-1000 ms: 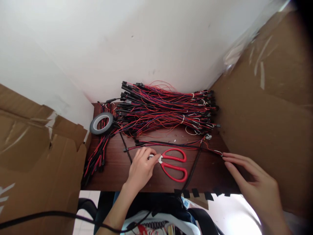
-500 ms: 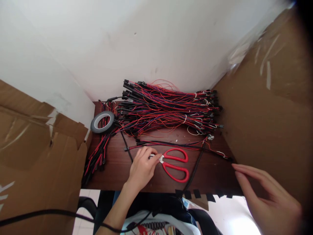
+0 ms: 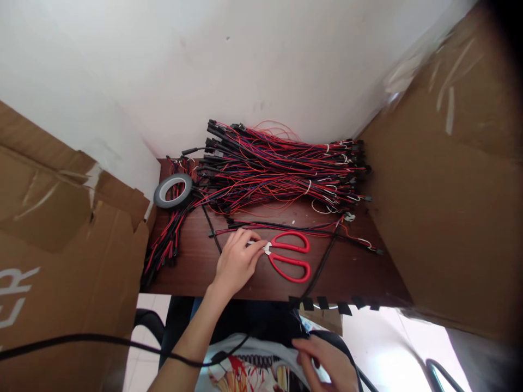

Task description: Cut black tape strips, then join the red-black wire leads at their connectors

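My left hand [image 3: 236, 260] is closed around the blade end of the red-handled scissors [image 3: 289, 262], which lie on the table with both handle loops pointing right. Most of the blades are hidden under the fingers. Low in the view, in front of the table edge, my right hand [image 3: 329, 362] hovers over the right side of a white bag [image 3: 229, 344]. Its fingers are bent, with a gap between thumb and forefinger and nothing visible in them. Just behind the scissors lie a few loose wire harnesses [image 3: 281, 227] with black sleeving.
A large pile of red and black wire harnesses [image 3: 281, 169] fills the back of the table. A roll of grey tape [image 3: 173, 190] rests on more wires at left. Cardboard walls [image 3: 437, 179] flank both sides. Black tape pieces [image 3: 322, 302] hang along the front edge.
My right hand has left the right end of the wires and come down and left to the bag. The left hand stays on the scissors. The whole view has shifted slightly.
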Action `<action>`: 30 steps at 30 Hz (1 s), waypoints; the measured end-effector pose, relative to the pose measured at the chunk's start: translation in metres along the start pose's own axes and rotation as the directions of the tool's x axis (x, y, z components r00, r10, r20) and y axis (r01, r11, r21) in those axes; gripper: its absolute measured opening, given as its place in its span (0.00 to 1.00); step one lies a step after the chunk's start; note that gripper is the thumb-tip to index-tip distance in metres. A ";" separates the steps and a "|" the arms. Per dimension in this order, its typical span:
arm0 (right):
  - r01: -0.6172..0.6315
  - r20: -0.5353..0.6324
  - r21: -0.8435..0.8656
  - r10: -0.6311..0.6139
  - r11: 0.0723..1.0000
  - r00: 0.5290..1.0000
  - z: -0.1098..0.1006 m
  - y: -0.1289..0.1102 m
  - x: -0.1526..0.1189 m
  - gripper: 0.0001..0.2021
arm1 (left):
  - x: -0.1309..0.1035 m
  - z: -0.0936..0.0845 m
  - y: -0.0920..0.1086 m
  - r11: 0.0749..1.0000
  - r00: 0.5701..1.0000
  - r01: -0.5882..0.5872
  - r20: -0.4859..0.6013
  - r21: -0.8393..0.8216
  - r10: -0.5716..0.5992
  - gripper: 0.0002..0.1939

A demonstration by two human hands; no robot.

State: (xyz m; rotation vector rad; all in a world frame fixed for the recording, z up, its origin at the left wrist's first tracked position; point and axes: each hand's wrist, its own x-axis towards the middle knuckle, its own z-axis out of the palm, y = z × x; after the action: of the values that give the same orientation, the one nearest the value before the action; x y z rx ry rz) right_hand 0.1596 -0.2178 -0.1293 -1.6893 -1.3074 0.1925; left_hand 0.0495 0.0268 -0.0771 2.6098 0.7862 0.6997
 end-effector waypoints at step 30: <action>-0.997 0.387 0.028 0.919 0.068 0.073 -0.036 0.042 -0.036 0.31 | 0.002 0.002 -0.002 1.000 0.999 -0.016 -0.048 -0.020 0.015 0.09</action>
State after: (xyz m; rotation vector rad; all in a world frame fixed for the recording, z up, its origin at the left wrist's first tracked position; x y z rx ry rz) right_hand 0.1954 -0.2667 -0.1561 -2.0358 0.0629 1.4372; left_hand 0.0515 0.0294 -0.0785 2.5928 0.7696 0.7738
